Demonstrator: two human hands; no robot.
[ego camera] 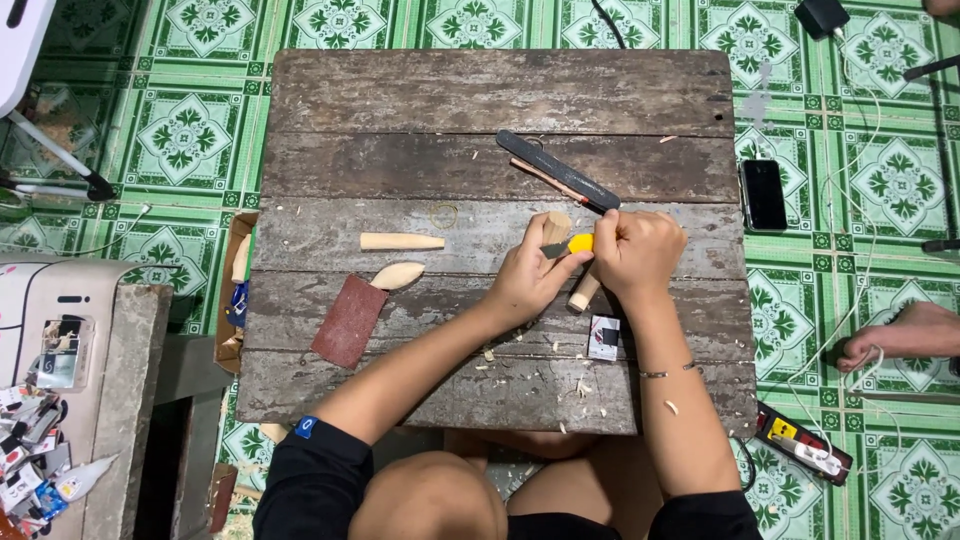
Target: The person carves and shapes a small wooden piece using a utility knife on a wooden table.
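The wooden stick (570, 262) lay right of the table's middle, my left hand (530, 275) curled around its rounded upper end while its lower end poked out below my right hand (635, 250). My right hand was closed on a yellow-handled knife (568, 245), the blade laid against the wood between my two hands. Just beyond, toward the far edge, a black file (558, 170) lay slantwise with a thin reddish pencil (548, 180) beside it. Left of my hands lay a tapered wooden peg (401, 241), a leaf-shaped wooden piece (397, 275) and a sheet of red-brown sandpaper (349, 321). A small black-and-white box (603, 338) sat near the table's (480, 95) near edge, between my forearms, among pale shavings (580, 388).
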